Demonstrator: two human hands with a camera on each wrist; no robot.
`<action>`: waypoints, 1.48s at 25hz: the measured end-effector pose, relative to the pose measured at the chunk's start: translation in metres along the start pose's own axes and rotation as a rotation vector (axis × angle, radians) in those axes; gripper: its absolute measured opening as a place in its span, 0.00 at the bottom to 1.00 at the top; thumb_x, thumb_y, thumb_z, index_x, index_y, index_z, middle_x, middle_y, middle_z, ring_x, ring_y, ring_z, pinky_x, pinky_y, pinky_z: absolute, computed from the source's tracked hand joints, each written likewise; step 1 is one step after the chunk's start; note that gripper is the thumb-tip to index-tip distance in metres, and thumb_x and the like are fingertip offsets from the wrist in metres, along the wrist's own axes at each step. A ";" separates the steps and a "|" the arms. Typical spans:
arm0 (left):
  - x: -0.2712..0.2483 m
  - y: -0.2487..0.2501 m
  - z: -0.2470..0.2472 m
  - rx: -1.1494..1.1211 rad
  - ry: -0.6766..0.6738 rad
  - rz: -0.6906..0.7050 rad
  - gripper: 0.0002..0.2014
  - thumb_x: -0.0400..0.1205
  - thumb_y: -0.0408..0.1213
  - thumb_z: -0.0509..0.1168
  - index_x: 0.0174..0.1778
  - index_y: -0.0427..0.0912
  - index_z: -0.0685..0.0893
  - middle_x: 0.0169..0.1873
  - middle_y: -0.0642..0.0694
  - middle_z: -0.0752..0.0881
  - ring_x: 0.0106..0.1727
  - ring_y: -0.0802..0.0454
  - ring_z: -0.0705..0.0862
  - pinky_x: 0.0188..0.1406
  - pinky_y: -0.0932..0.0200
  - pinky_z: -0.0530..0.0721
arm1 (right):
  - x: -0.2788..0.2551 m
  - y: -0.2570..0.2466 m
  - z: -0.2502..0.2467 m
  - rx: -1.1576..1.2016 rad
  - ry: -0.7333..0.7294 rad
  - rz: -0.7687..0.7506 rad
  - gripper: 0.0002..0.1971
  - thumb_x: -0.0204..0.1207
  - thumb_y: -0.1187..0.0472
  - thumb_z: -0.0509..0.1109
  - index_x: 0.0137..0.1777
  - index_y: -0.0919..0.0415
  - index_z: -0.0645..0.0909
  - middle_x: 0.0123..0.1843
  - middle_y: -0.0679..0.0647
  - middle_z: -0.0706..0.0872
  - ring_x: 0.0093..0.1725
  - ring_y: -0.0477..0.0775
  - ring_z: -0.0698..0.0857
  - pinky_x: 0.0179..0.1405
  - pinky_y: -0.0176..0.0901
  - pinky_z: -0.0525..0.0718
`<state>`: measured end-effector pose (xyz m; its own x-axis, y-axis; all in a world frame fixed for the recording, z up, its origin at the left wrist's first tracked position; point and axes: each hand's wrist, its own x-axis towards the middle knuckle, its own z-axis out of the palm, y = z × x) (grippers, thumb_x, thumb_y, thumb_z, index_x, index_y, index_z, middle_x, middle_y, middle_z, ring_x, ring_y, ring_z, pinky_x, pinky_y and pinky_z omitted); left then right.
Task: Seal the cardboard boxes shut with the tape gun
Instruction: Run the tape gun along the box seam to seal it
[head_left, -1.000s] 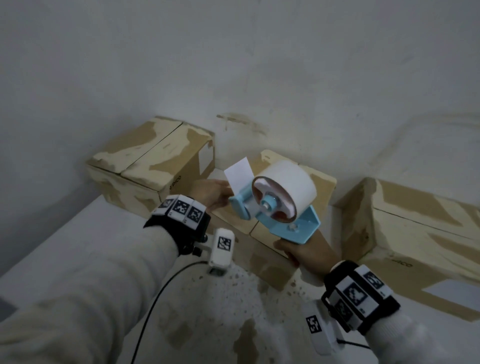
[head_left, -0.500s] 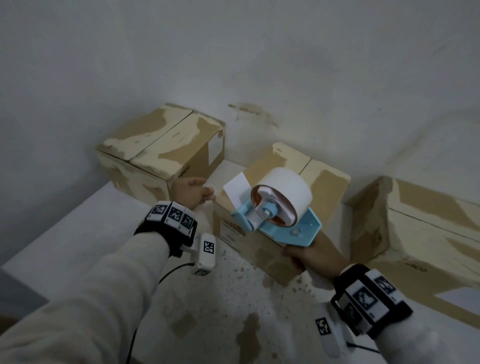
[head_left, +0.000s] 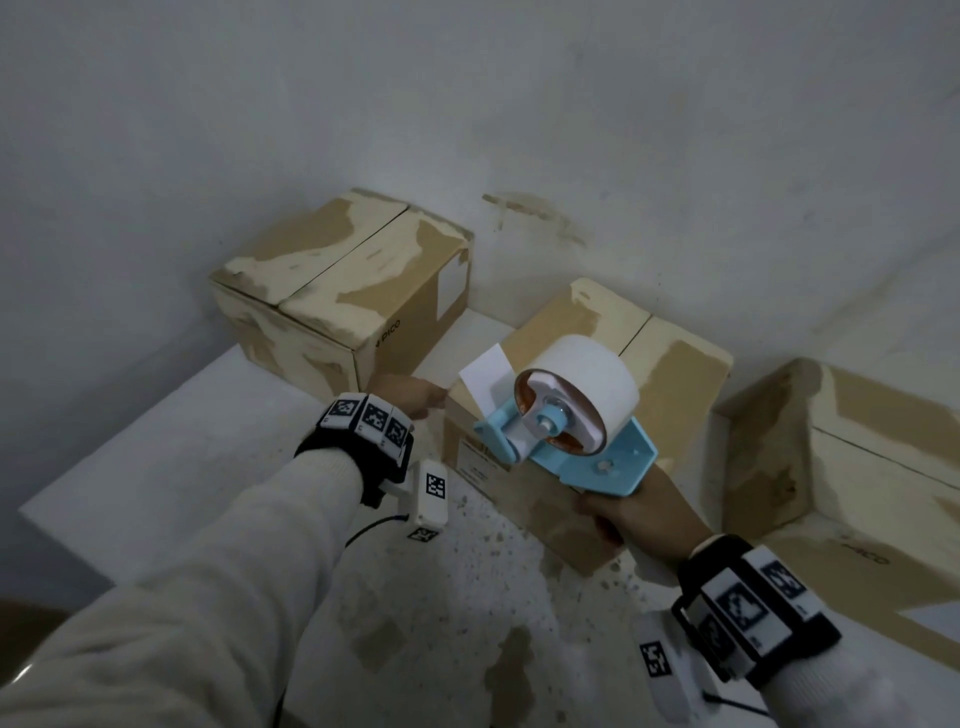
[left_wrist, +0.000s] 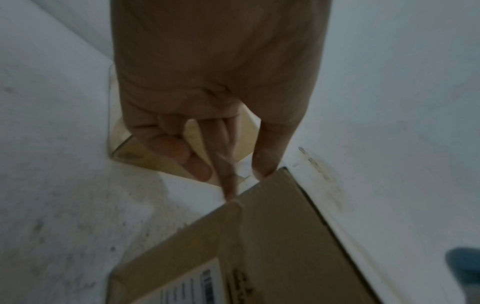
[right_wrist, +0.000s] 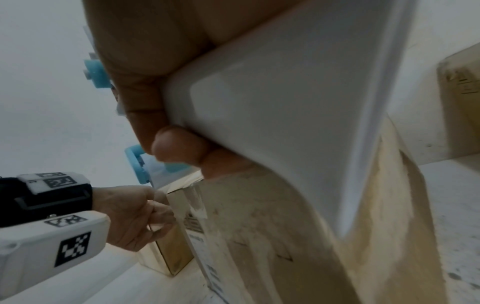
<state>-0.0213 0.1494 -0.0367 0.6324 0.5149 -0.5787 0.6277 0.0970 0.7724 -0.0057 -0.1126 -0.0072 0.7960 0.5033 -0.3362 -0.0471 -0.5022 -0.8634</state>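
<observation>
Three tan cardboard boxes with closed flaps stand on a white table by the wall. My right hand (head_left: 639, 519) grips the handle of a blue tape gun (head_left: 597, 462) carrying a white tape roll (head_left: 576, 389), held above the middle box (head_left: 675, 358). A loose white tape end (head_left: 485, 376) sticks up from the gun's front. My left hand (head_left: 410, 397) is at the middle box's near left upper corner. In the left wrist view, thumb and index finger (left_wrist: 231, 185) pinch that corner of the box (left_wrist: 285, 236), with the other fingers curled. The right wrist view shows the gun's handle (right_wrist: 285, 102) in my fist.
The left box (head_left: 337, 291) stands in the corner against the wall, and the right box (head_left: 857, 467) at the right edge. The white table (head_left: 182, 467) is speckled and stained in front of the boxes. A wrist camera cable hangs under my left forearm.
My left hand has left the tape's free end and moved down and left to the middle box's corner. The tape gun has stayed over the box, its loose end still sticking up.
</observation>
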 end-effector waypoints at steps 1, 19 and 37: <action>-0.005 -0.001 0.001 0.027 -0.035 -0.046 0.20 0.82 0.38 0.64 0.69 0.34 0.75 0.66 0.41 0.78 0.60 0.47 0.77 0.46 0.58 0.77 | 0.001 0.001 0.001 -0.003 0.001 -0.001 0.10 0.70 0.77 0.68 0.37 0.61 0.78 0.19 0.52 0.74 0.19 0.53 0.71 0.22 0.42 0.73; -0.036 -0.032 0.042 1.162 0.216 0.564 0.28 0.86 0.49 0.49 0.82 0.53 0.52 0.82 0.50 0.56 0.83 0.47 0.55 0.79 0.30 0.49 | -0.006 -0.002 -0.005 -0.137 -0.054 -0.065 0.06 0.70 0.72 0.70 0.37 0.62 0.77 0.23 0.56 0.76 0.17 0.51 0.71 0.28 0.49 0.75; -0.087 -0.024 0.131 1.292 0.081 0.593 0.34 0.86 0.49 0.50 0.83 0.41 0.40 0.83 0.41 0.38 0.84 0.41 0.38 0.81 0.38 0.40 | -0.089 0.062 -0.082 -0.244 0.007 -0.031 0.18 0.71 0.74 0.70 0.25 0.57 0.71 0.11 0.43 0.76 0.11 0.41 0.71 0.17 0.28 0.71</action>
<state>-0.0320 -0.0093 -0.0388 0.9443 0.2543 -0.2088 0.2771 -0.9568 0.0881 -0.0300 -0.2467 0.0003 0.7992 0.5164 -0.3076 0.1235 -0.6420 -0.7567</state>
